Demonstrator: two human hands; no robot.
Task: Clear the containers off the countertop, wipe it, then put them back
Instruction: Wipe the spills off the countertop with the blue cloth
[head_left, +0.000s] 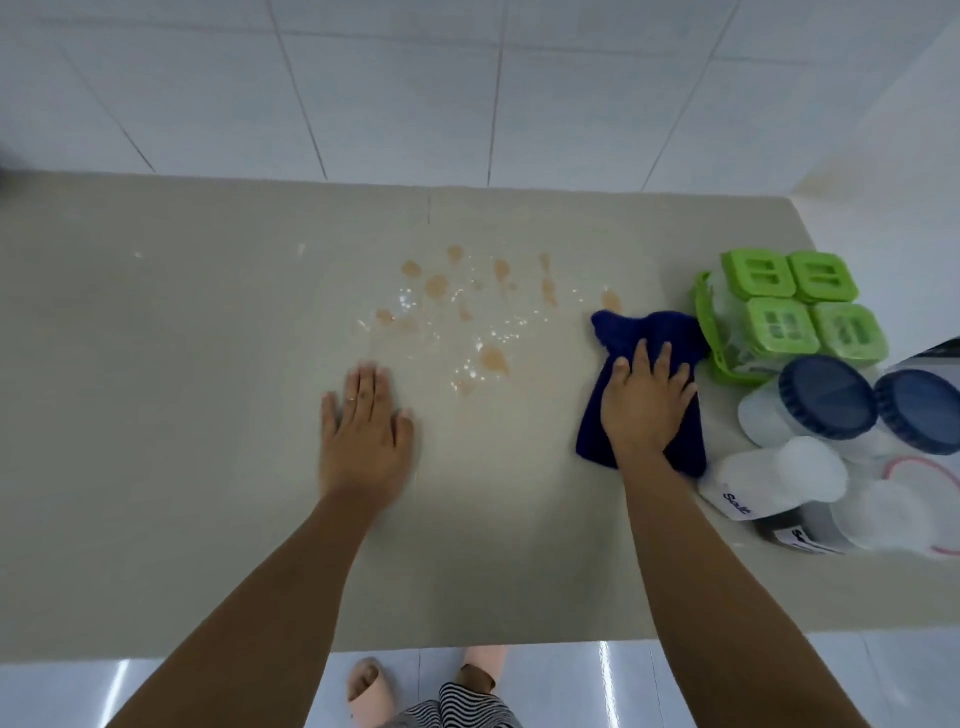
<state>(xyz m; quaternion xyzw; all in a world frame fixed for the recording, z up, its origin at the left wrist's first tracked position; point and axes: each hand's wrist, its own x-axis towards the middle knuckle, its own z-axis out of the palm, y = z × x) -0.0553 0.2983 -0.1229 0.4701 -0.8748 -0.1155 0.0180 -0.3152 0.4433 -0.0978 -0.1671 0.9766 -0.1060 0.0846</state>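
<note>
A beige countertop (182, 364) carries brownish spots and wet droplets (467, 312) near its middle. My right hand (644, 405) presses flat on a dark blue cloth (654, 332) just right of the spill. My left hand (363, 431) lies flat and empty on the counter, below and left of the stains. The containers stand grouped at the right end: a green-lidded set in a green rack (789, 317), two clear jars with dark blue lids (826, 400), and white jars, one labelled Salt (769, 483).
A white tiled wall (415, 93) runs behind the counter and a white side wall (909, 156) closes its right end. The counter's front edge is near me, with glossy floor and my feet in sandals (369, 686) below.
</note>
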